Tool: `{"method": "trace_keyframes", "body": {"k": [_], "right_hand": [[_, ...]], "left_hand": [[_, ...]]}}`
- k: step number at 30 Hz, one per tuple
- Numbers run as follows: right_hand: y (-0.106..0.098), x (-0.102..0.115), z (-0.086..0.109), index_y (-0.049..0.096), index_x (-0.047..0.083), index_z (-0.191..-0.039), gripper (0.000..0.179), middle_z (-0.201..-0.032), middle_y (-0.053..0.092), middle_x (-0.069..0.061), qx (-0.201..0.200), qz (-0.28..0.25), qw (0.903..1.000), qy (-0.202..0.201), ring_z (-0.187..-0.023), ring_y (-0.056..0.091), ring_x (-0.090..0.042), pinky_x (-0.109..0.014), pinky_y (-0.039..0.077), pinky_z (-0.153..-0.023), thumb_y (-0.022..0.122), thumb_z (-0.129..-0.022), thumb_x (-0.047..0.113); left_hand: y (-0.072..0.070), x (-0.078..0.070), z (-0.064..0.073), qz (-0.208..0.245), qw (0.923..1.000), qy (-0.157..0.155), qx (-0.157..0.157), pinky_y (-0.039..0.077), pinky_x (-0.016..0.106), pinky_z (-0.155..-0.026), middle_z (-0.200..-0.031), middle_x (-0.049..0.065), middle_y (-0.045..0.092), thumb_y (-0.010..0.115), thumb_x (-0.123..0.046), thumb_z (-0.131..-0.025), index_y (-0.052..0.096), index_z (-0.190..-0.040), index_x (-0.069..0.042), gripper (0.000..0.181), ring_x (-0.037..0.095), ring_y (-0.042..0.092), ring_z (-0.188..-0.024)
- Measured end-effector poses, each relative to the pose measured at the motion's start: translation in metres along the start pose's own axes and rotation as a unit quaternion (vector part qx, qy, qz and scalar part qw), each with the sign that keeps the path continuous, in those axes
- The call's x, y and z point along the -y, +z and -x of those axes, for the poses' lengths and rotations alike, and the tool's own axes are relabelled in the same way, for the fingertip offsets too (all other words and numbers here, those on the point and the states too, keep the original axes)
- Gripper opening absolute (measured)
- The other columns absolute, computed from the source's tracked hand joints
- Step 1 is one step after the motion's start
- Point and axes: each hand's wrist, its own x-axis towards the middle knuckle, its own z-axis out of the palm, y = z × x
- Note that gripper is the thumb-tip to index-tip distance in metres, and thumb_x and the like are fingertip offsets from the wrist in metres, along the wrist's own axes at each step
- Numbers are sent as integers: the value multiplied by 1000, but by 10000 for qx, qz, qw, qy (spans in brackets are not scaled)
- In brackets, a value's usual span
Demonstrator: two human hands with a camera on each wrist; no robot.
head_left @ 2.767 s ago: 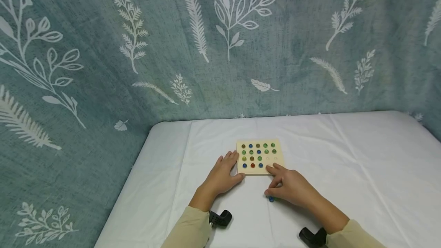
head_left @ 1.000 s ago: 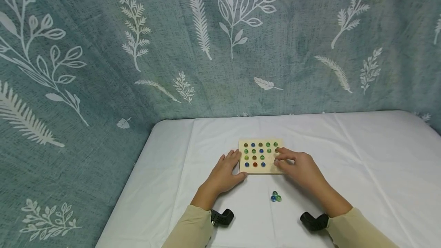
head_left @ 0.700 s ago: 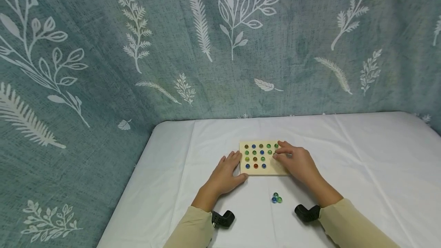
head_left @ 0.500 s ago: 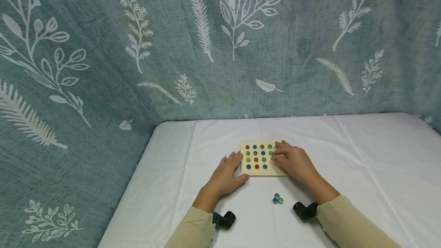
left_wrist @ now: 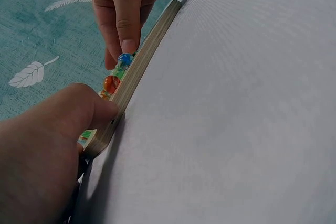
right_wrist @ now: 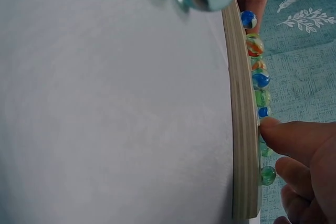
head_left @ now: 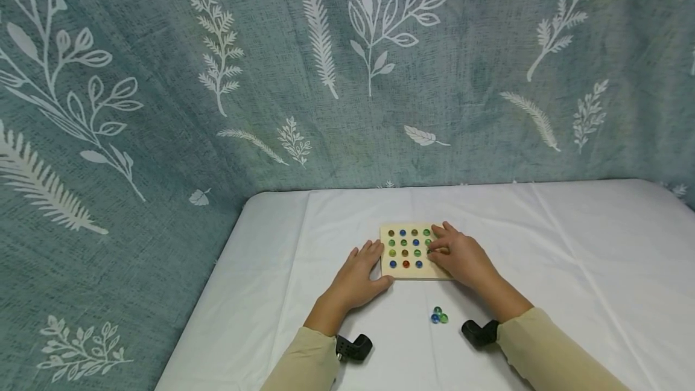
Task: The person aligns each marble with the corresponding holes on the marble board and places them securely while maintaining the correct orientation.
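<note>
A pale wooden board holds rows of glass marbles in blue, green, amber and red. Along its left side lie the extended fingers of my left hand, while the thumb presses the near edge by the corner. My right hand is over the board's right part, thumb and finger pinching a greenish marble, largely covered by the fingertips. That hand hides the board's right-hand columns in the head view. On the cloth in front lie a blue marble and two green marbles, clustered together.
A white cloth covers the table under everything. Behind it hangs a teal curtain with white leaf prints. Each wrist carries a black camera mount, the left mount and the right mount, low over the cloth.
My right hand has gone from the loose marbles up to the board with a marble, then shifted slightly left over it. Three loose marbles now show in front. My left hand has stayed put.
</note>
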Motion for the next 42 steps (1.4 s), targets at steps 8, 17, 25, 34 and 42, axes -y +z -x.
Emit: {"method": "trace_keyframes", "body": {"k": [8,17,25,34,42], "right_hand": [[1,0,-1,76,6,-110,24,-152,42,-19,60,51,10000,49,-146,26,-42,-65,28,-114,70,-89,16],[-8,3,5,73,3,-114,28,-151,44,-17,-51,-102,9999,-84,-145,29,-41,-63,30,-113,70,-90,16],[-22,7,27,73,7,-117,29,-143,56,-10,-114,-520,9985,-140,-136,45,-38,-59,43,-105,69,-92,22],[-25,6,49,76,11,-111,27,-130,66,-5,750,-1374,9876,-133,-126,58,-33,-33,57,-92,72,-89,26],[-21,-4,61,77,16,-107,25,-130,66,-5,1379,-1594,9767,-407,-128,56,-34,-11,43,-95,76,-86,29]], "left_hand": [[0,-1,1,20,10000,-68,44,13,37,-126,-162,-2,28,60,-44,-93,29,-156,-14,77,14,18,-152],[0,-1,-1,30,10000,-67,31,12,37,-126,-162,-3,28,60,-44,-92,29,-156,-15,77,14,18,-152],[0,0,-1,-16,9999,-90,69,12,36,-126,-162,-3,26,59,-46,-92,27,-157,-15,78,14,17,-152],[-2,-1,0,-33,9999,-110,66,12,37,-126,-162,-3,27,59,-46,-93,27,-157,-16,77,14,18,-152],[-1,-1,0,-2,9999,-102,73,11,36,-126,-162,-3,27,59,-45,-92,27,-157,-16,78,13,17,-152]]}}
